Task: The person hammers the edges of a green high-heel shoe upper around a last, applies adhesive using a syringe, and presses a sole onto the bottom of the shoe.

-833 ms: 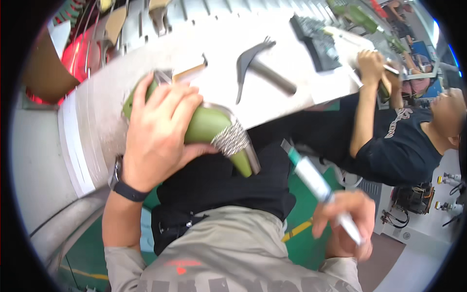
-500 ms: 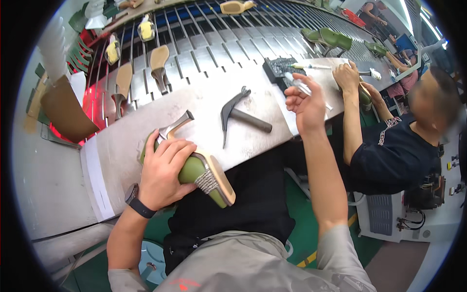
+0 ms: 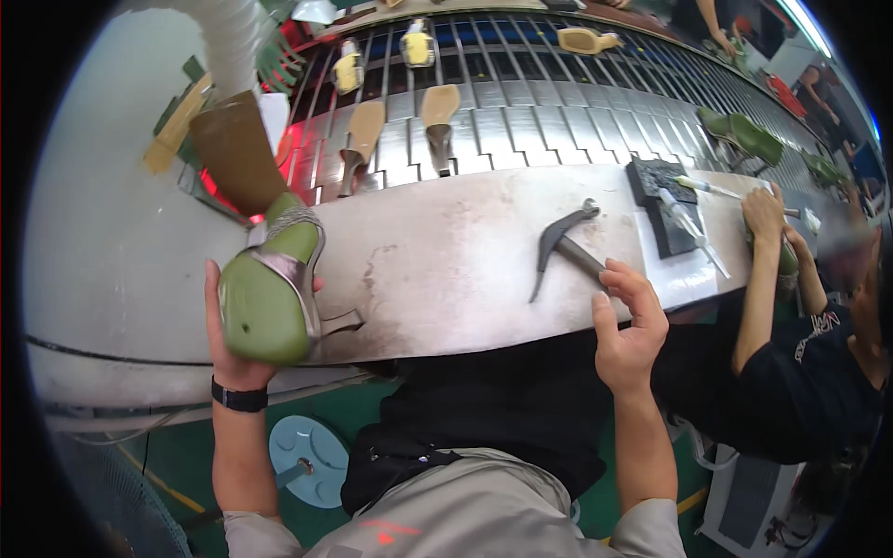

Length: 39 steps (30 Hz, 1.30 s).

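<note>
My left hand (image 3: 228,344) grips a green high-heeled shoe (image 3: 265,302) at the left of the bench. The shoe's toe leans upward, its heel sticks out to the right, and a silvery braided band crosses it. My fingers are mostly hidden behind the shoe. Over the bench's front edge, my right hand (image 3: 633,325) is open with curved fingers. Its fingertips are at the handle end of a dark hammer (image 3: 563,232) lying on the bench; whether they touch it I cannot tell. A syringe (image 3: 684,219) rests against a black block (image 3: 656,181) beyond that hand.
Behind the bench (image 3: 437,270) runs a slatted metal conveyor (image 3: 521,130) carrying shoe soles with heels (image 3: 442,116) and green shoes (image 3: 739,135). A brown panel (image 3: 237,153) stands at the left. At the right, a co-worker (image 3: 791,372) handles another shoe close to a second syringe (image 3: 707,186).
My left hand has carried the shoe leftward and turned it over. My right hand has come away from the syringe, down to the hammer's handle. The head view has swung left.
</note>
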Tool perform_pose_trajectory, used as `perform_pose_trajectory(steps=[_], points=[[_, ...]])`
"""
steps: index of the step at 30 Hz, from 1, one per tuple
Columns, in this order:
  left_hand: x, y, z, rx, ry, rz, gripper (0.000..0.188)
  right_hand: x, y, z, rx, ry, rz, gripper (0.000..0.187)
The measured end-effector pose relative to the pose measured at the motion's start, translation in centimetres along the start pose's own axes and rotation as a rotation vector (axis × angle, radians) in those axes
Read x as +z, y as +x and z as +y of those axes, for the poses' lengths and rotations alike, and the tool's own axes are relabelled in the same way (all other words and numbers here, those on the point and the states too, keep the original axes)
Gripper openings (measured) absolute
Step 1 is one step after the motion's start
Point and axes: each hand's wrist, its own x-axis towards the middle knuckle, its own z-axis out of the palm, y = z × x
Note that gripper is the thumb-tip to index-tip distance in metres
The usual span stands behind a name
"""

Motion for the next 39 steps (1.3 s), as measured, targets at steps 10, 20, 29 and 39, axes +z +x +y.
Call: perform_pose_trajectory(steps=[10, 20, 29, 39], points=[[-5.6, -1.9, -2.7, 0.543, 0.930, 0.389, 0.054, 2.5, 1.7, -12.9, -0.225, 0.716, -0.486, 0.024], [-9.6, -2.8, 1.1, 0.522, 0.705, 0.690, 0.045, -1.0, 4.1, -16.4, -0.262, 1.129, -0.864, 0.055], [-2.8, -6.9, -2.9, 1.244, 1.501, 0.647, 0.068, -3.5, 6.3, -13.2, -0.320, 1.121, -0.906, 0.034], [5.5, 11.7, -8.9, 0.812, 1.514, -0.048, 0.040, -7.8, 3.9, -8.3, -0.335, 0.984, -0.497, 0.013]])
